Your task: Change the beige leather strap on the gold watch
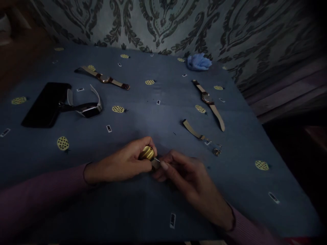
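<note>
Near the front middle of the blue patterned table, my left hand grips a round gold watch case between thumb and curled fingers. My right hand is just right of it, fingers pinched on a thin metal pin whose far end meets the edge of the case. A pale strap piece shows between the two hands, partly covered by my fingers. What else my right fingers hold underneath is hidden.
A black phone and smartwatch lie left. One watch lies behind, another at right. Nearer are a loose strap and small parts in clear plastic. A blue cloth sits near the patterned wall.
</note>
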